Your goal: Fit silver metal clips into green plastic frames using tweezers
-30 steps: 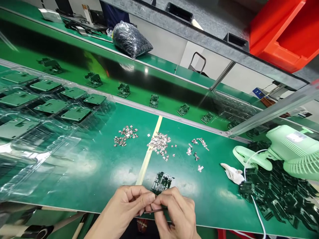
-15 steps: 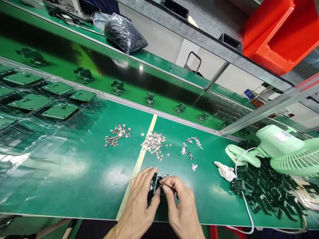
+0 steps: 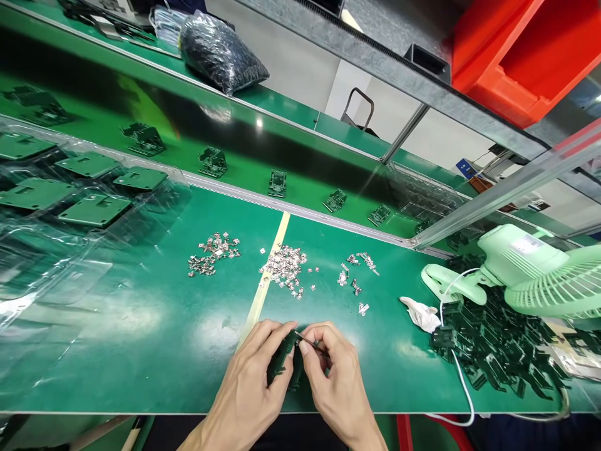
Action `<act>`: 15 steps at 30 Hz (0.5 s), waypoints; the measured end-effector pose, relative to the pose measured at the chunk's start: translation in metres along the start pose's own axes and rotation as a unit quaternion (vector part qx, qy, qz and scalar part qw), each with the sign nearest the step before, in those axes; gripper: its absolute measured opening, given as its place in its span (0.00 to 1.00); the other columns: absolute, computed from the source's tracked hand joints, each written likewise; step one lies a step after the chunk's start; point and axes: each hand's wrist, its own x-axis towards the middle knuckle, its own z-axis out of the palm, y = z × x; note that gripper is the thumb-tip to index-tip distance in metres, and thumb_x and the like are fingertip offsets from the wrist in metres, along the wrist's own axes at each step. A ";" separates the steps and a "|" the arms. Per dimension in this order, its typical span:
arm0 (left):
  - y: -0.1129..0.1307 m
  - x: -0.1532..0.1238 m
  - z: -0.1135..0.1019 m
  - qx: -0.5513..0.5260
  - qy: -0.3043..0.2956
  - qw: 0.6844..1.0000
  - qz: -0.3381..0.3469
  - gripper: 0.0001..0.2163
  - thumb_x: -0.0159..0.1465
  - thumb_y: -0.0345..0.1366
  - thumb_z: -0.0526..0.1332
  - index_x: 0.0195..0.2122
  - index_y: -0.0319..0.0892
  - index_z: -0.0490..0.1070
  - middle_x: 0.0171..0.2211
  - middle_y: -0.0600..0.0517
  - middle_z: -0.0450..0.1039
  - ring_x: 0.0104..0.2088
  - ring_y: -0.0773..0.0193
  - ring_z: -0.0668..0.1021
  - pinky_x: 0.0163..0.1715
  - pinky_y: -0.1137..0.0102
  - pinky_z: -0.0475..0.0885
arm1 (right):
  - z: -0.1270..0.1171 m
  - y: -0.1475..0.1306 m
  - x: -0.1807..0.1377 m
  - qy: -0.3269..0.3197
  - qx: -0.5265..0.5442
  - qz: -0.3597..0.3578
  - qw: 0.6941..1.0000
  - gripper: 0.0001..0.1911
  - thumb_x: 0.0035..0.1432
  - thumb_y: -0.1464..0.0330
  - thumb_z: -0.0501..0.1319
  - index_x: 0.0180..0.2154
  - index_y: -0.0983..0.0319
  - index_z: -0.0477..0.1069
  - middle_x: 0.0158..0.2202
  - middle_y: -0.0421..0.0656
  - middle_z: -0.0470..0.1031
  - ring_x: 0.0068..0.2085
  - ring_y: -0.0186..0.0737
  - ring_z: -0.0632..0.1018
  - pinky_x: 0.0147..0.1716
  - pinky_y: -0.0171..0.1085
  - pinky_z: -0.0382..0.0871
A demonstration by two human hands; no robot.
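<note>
Hiding most of the small dark plastic part (image 3: 282,362) behind curled fingers, at the near edge of the green mat (image 3: 154,326), just right of the pale strip (image 3: 263,294). Showing only its upper left side; shape hard to make out. Gripping it with the left hand (image 3: 251,382), fingers wrapped round its left face. Pinching a thin tool (image 3: 307,342) in the right hand (image 3: 335,382), fingertips closed tight, tip touching the part's top; tool mostly covered, kind unclear. Both wrists running off the near edge of the view.

Leaving open mat to the left of the hands and between them and three scatters of small metal pieces (image 3: 285,272) farther off. Crowding the right side: a heap of dark parts (image 3: 507,351), a white cloth (image 3: 420,313), a pale green clip fan (image 3: 530,272) cut off at the right. Lying blurred by glare at far left, clear plastic trays (image 3: 70,207). Carrying spaced dark parts beyond the metal rail, a conveyor belt (image 3: 244,156).
</note>
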 end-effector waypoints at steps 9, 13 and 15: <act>0.004 0.000 0.001 0.006 0.008 1.000 0.005 0.17 0.71 0.29 0.54 0.59 0.46 0.68 0.47 0.48 0.75 0.48 0.61 0.79 0.46 0.66 0.79 | 0.008 0.006 -0.005 0.030 -0.011 0.004 0.999 0.08 0.71 0.64 0.55 0.37 0.58 0.68 0.35 0.38 0.71 0.29 0.33 0.69 0.30 0.34 0.63; 0.006 0.000 0.002 0.004 0.006 1.000 -0.005 0.15 0.71 0.29 0.54 0.57 0.44 0.68 0.46 0.48 0.76 0.46 0.59 0.78 0.44 0.64 0.79 | 0.015 0.008 -0.008 0.056 -0.063 0.014 0.996 0.11 0.71 0.63 0.55 0.35 0.58 0.69 0.28 0.36 0.69 0.25 0.32 0.68 0.27 0.34 0.62; 0.007 -0.001 0.003 0.005 0.007 1.000 -0.012 0.15 0.71 0.29 0.53 0.56 0.43 0.69 0.44 0.47 0.75 0.45 0.58 0.78 0.43 0.63 0.78 | 0.019 0.008 -0.009 0.082 -0.094 0.015 0.992 0.11 0.70 0.63 0.55 0.35 0.58 0.69 0.25 0.35 0.70 0.23 0.33 0.69 0.25 0.33 0.63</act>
